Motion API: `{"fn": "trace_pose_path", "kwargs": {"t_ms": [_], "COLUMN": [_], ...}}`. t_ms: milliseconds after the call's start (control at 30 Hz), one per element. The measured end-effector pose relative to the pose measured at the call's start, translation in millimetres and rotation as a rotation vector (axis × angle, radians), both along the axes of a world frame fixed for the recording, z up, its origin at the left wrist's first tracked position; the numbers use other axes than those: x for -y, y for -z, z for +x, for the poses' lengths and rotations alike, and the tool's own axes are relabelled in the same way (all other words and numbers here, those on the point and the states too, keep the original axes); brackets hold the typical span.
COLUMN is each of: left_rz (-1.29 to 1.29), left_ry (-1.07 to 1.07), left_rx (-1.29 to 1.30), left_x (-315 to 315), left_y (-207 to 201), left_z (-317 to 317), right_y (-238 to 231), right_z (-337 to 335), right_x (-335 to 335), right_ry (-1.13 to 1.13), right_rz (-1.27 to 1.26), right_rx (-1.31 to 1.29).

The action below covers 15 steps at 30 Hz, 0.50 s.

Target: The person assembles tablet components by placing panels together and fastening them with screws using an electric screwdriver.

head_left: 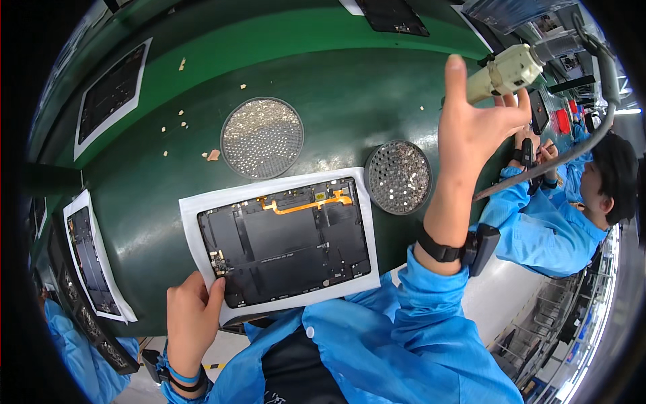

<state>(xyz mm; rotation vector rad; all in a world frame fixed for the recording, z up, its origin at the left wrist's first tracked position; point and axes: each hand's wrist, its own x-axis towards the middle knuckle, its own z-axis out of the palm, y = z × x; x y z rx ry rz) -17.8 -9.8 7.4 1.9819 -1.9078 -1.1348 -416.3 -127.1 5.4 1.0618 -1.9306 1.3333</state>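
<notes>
While left grip (195,301) touches it, panel (289,242) lies rightward.

The flat black rectangular device panel (289,232) looked matt, its bent orange ribbon cable (296,209) smooth and faintly glossy. The white rectangular sheet (355,284) beneath resembled matt paper. The dark green table (141,202) was smooth and shiny; the cream cylindrical tool (515,71), plastic-looking; the light-blue cloth sleeve (431,303), creased.

tablet shell (286,249) on sheet (192,236), near middle of table (134,232) | left dish (262,138) behind sheet | right dish (398,178) right of sheet | scraps (213,155) left of left dish | side panel (92,259) left | corner panel (111,94) far left | tool (501,75) far right
</notes>
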Motion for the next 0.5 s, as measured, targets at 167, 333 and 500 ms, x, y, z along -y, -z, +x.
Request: {"fn": "trace_pose_path", "kwargs": {"t_ms": [167,333,500], "left_rz": [-0.345,-0.576,-0.665], "left_ry": [0.048,0.456,0.476], "left_rx": [0.395,-0.090,-0.151], "left_x": [13,45,55], "left_y": [-23,-19,11], "left_z": [-18,-138,-222], "right_y": [-7,-16,-23], "right_z": [21,47,54], "right_x": [-4,-69,-114], "right_ry": [-0.419,-0.398,-0.653], "right_rz": [-0.100,-0.266,-0.375], "right_rx": [0.272,0.384,0.437]}}
